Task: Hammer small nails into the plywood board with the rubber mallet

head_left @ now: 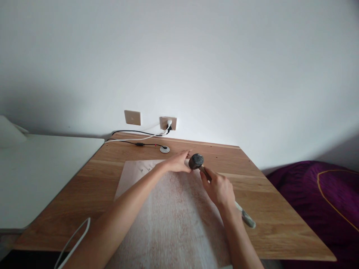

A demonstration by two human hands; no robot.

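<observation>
My right hand (pixel 218 187) is wrapped round the wooden handle of a mallet, whose dark rubber head (pixel 196 161) hovers over the far end of a pale reddish-white sheet (pixel 174 213) lying on the wooden table (pixel 269 209). The handle's end pokes out behind my wrist. My left hand (pixel 177 162) reaches across the sheet and rests on its far edge, fingers close together right beside the mallet head. I cannot make out whether anything is under its fingertips.
A small white round disc (pixel 164 149) lies near the table's far edge. Black and white cables (pixel 134 141) run to a wall socket (pixel 168 123) beside a switch plate (pixel 132 117). A white surface (pixel 42 172) adjoins on the left, a purple cushion (pixel 322 194) on the right, and a white cable (pixel 73 239) at the near left.
</observation>
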